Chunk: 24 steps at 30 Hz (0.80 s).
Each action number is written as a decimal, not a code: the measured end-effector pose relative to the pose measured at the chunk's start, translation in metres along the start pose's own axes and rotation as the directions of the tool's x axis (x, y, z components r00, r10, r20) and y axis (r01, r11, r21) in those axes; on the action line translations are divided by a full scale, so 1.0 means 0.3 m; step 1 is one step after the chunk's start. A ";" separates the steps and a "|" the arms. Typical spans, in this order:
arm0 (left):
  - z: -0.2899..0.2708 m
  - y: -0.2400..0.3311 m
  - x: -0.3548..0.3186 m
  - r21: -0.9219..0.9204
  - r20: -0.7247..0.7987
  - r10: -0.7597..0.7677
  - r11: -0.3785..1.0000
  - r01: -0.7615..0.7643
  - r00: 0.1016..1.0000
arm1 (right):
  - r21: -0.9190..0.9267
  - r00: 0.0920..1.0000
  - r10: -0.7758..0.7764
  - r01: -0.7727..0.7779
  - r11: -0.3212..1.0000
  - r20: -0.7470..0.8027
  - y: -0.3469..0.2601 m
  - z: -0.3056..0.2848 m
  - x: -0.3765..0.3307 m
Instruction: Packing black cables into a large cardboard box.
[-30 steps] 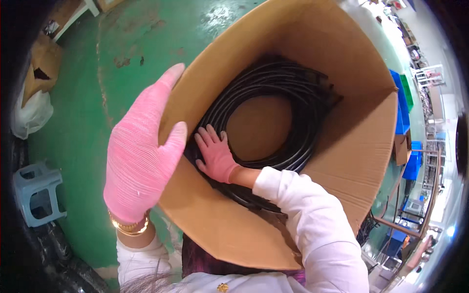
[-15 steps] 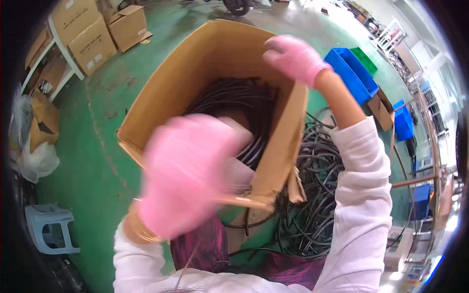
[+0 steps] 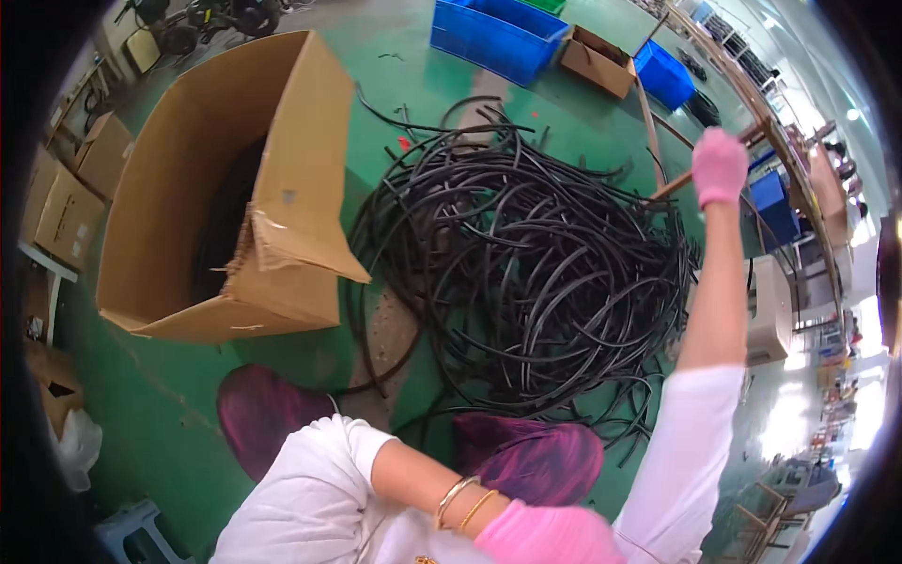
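Black, glossy, curved tubes are piled in a loose tangle on the green floor, just beside an open brown cardboard box. The pink-gloved right hand is raised near the pile's right side, and the pink-gloved left hand is held low before the body; whether either hand's fingers are apart or together cannot be told.

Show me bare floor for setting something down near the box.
Best: green floor bordered by the cardboard box, left knee and pale stool. Second: between the box and large blue bin, beyond the black tubes, with small scraps there. Crowded: the centre, where the tangled tubes reach close to the right knee.
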<state>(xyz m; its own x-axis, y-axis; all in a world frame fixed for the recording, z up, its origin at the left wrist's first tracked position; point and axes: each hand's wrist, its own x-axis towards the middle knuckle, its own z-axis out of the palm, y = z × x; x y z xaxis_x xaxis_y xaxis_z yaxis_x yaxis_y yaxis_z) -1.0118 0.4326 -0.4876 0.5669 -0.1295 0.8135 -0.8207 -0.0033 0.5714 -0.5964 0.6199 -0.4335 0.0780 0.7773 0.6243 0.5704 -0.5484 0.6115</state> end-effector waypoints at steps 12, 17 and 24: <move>-0.203 -0.442 -0.304 0.245 -0.319 -0.728 0.556 0.794 0.607 | 0.896 0.932 -0.361 0.144 0.420 0.020 -0.897 0.392 -0.810; -0.421 -0.526 -0.458 0.275 -0.627 -0.687 0.247 0.929 0.368 | 0.900 0.772 -0.570 -0.004 0.436 0.280 -1.083 0.395 -0.862; -0.630 -0.595 -0.643 -0.226 -0.776 -0.630 0.294 0.929 0.010 | 0.697 0.729 -0.059 -0.673 -0.247 0.682 -0.447 0.161 -0.789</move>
<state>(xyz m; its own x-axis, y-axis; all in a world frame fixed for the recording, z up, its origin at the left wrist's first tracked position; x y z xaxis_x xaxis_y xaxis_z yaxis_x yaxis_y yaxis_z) -0.9612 0.6456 -0.7260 0.5785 0.7706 -0.2676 0.3016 0.1027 0.9479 -0.6520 0.5244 -0.6868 0.5809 0.8093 0.0868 0.3763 -0.1725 -0.9103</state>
